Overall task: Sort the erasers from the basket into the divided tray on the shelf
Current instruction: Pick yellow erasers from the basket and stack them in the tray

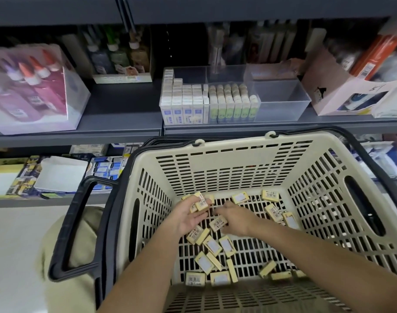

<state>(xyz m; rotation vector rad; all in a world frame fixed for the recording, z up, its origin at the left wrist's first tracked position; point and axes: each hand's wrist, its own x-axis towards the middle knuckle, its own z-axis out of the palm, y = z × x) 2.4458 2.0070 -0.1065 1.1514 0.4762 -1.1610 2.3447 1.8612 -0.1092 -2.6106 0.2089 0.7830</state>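
We start with the grey shelf [116, 118], which runs across the upper half of the frame. Below it, the cream basket [215, 161] with black handles fills the lower centre and right. On the shelf, just above the basket's far rim, sits the clear divided tray [283, 102]. Its left sections are packed with upright blue-labelled and green-labelled packs, and its right section looks bare.

Both hands are down inside the basket, so we judge the step in hand to be gathering, not yet placing. The left hand [186, 216] lies palm up at the centre, its fingers curled around a small stack of yellow erasers [201, 203]. The right hand [236, 219] is just beside it, back towards us, with its fingertips over one eraser [218, 223]. We cannot tell whether they have closed on it. Many more loose erasers [212, 243] lie scattered over the slotted floor of the basket, towards the lower part of the frame and its right.

Next, we judge, the handful needs lifting clear of the basket rim and up to the bare right section of the tray, then setting in without knocking over the packs already standing there.
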